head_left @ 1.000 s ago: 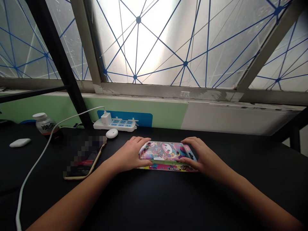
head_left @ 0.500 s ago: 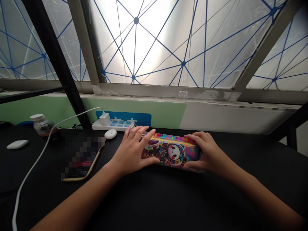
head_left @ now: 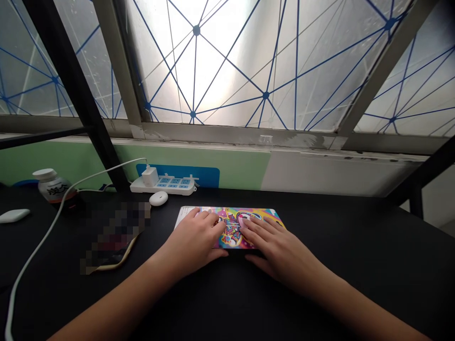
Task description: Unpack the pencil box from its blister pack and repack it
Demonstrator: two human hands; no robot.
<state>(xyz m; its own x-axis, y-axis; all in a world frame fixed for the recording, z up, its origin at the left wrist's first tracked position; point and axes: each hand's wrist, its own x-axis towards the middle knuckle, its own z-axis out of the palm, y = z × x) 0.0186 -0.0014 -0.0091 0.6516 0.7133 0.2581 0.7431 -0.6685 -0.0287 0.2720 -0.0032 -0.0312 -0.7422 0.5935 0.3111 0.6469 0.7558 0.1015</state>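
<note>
- On the table (head_left: 355, 265), in the middle of the scene, lies a pencil box (head_left: 232, 232), its long side running left to right.
- The left hand (head_left: 201, 237) covers the box's left part, fingers loosely bent over the top and thumb by the near edge; whether they grip cannot be told.
- The right hand (head_left: 275, 244) rests on the right part, fingers open, stretched out and slightly spread over the printed top; its thumb points left beside the near edge.
- Together the hands hide much of the print.
- Left of the left forearm lies a phone (head_left: 110, 253) with a tan rim, its screen blurred into blocks.
- Just beyond the phone's far end sits a small, smooth, white rounded case (head_left: 158, 198).
- Behind that, a white plastic power strip (head_left: 177, 185) carries a blocky charger (head_left: 150, 176); its pale cable (head_left: 35, 246) curves to the near left, well apart from the box.
- Farther left stand a white-capped jar (head_left: 53, 187) with dark lettering and, nearer, a flat white oval object (head_left: 14, 216).
- The box is flat and rectangular, its surface crowded with bright cartoon figures; the table is matte black.
- Behind rises a frosted window (head_left: 231, 71) with blue lines and dots, crossed at left by a black post (head_left: 67, 80).
</note>
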